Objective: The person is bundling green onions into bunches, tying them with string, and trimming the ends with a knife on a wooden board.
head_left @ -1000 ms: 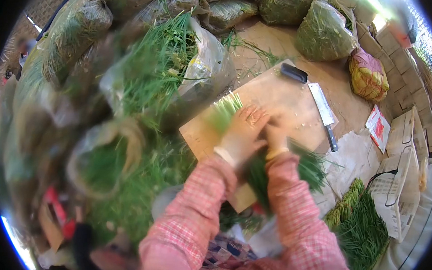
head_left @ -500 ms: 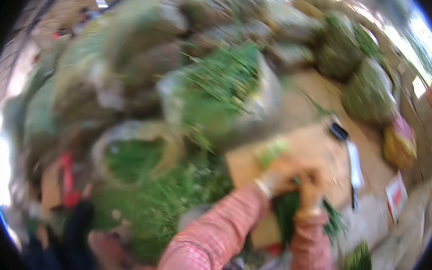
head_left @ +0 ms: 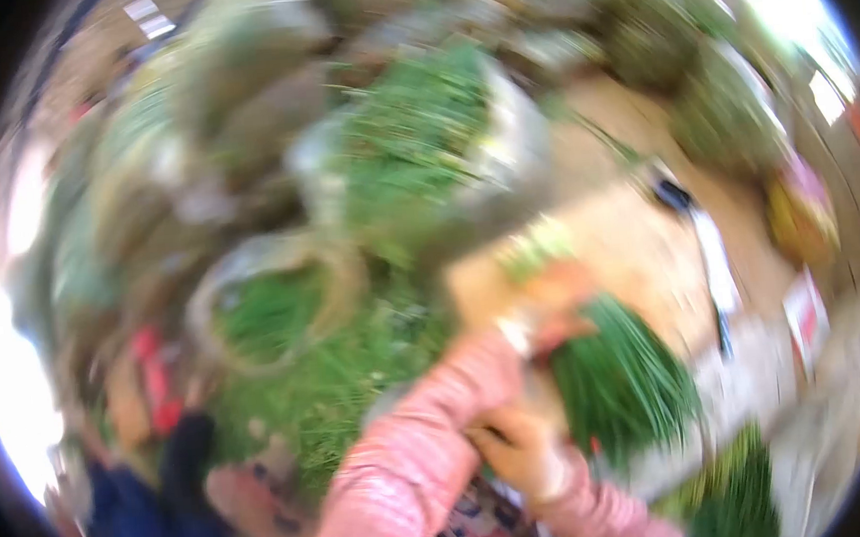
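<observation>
My left hand (head_left: 557, 304) is closed round a bundle of long green stalks (head_left: 627, 379). Their pale ends (head_left: 536, 249) point away over a light board (head_left: 638, 244), and the green leaves fan out toward the lower right. Bent fingers show on my right hand (head_left: 517, 447), which is off the bundle, close beside my left sleeve; blur hides whether it grips anything. A knife (head_left: 714, 264) lies right of the board, near a black object (head_left: 671, 195).
Beyond the board stands an open sack of greens (head_left: 416, 135). Another open bag (head_left: 274, 314) is at left, above loose greens (head_left: 330, 405). Full sacks (head_left: 259, 111) are piled behind. More stalks (head_left: 740, 496) lie lower right. Part of another person (head_left: 148, 508) shows lower left.
My right hand has left the bundle and moved down and left toward my left forearm. The bundle's leaves now show spread out. The camera view has shifted and turned slightly.
</observation>
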The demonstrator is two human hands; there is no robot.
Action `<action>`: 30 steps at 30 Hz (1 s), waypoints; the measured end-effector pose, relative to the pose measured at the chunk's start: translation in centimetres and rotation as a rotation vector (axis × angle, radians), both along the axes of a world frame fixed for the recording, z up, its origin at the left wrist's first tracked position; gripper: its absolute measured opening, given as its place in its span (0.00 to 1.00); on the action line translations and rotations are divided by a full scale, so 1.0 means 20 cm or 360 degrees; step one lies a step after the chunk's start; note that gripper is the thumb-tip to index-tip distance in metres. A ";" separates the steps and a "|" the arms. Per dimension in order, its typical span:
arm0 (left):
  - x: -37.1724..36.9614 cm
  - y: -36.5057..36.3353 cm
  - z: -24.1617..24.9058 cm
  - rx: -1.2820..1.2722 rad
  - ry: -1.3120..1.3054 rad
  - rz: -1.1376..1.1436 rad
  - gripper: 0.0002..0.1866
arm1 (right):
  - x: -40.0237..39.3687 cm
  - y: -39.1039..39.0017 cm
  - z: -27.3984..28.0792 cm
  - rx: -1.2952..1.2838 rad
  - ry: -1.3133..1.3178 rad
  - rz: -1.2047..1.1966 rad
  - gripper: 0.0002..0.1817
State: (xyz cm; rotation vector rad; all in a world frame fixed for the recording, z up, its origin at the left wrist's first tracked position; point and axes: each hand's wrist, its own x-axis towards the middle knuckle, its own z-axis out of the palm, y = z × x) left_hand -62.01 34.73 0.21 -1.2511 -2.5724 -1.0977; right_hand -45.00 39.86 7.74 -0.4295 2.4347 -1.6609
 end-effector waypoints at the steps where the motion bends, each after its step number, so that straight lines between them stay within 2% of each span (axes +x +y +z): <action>1: 0.00 -0.01 0.02 0.0047 -0.0076 0.0064 0.34 | 0.02 0.04 0.06 -0.0195 -0.0238 -0.0031 0.04; 2: 0.01 -0.02 0.03 0.0097 -0.0151 0.0128 0.35 | 0.02 0.11 0.07 -0.0279 -0.0236 -0.0056 0.04; 4: 0.01 -0.03 0.09 0.0044 0.0073 0.0146 0.39 | 0.03 0.22 -0.01 -0.0259 -0.0094 -0.0344 0.05; 6: 0.00 -0.05 0.08 0.0055 0.0082 0.0122 0.40 | -0.05 0.37 0.08 -0.0300 -0.0415 -0.0750 0.08; 8: 0.00 -0.07 0.10 0.0022 0.0070 0.0142 0.41 | -0.14 0.49 0.01 -0.0286 -0.0256 -0.0934 0.09; 10: 0.02 -0.02 0.14 -0.0048 0.0014 0.0180 0.41 | -0.27 0.61 -0.06 -0.0100 -0.0047 -0.0985 0.08; 13: 0.04 -0.02 0.11 -0.0074 0.0072 0.0202 0.42 | -0.46 0.64 -0.12 0.0075 0.0067 -0.0967 0.09; 16: 0.02 -0.04 0.07 -0.0016 0.0104 0.0190 0.42 | -0.62 0.60 -0.22 0.0449 0.0294 -0.0737 0.11; 17: 0.02 -0.05 0.06 -0.0019 0.0112 0.0185 0.42 | -0.65 0.58 -0.27 0.0453 0.0368 -0.0700 0.12; 20: 0.03 -0.06 0.06 -0.0027 0.0117 0.0176 0.42 | -0.68 0.56 -0.29 0.0671 0.0348 -0.0605 0.10; 23: 0.04 -0.06 0.08 -0.0031 0.0102 0.0156 0.42 | -0.65 0.56 -0.22 0.0926 0.0496 -0.0560 0.06; 25: 0.03 -0.06 0.09 -0.0018 0.0092 0.0150 0.41 | -0.55 0.62 -0.16 0.0370 0.0464 -0.0869 0.05; 26: 0.03 -0.06 0.10 -0.0034 0.0093 0.0130 0.41 | -0.48 0.68 -0.05 0.0111 0.0261 -0.0852 0.07; 27: 0.03 -0.06 0.12 -0.0049 0.0093 0.0111 0.40 | -0.35 0.72 0.14 -0.0680 -0.0516 -0.0898 0.08; 29: 0.01 -0.06 0.13 -0.0040 0.0084 0.0073 0.37 | -0.09 0.94 0.06 -0.0282 0.0138 -0.0040 0.09; 30: 0.00 -0.06 0.14 -0.0017 0.0076 0.0048 0.34 | 0.00 0.93 0.13 0.0020 -0.0135 0.0307 0.10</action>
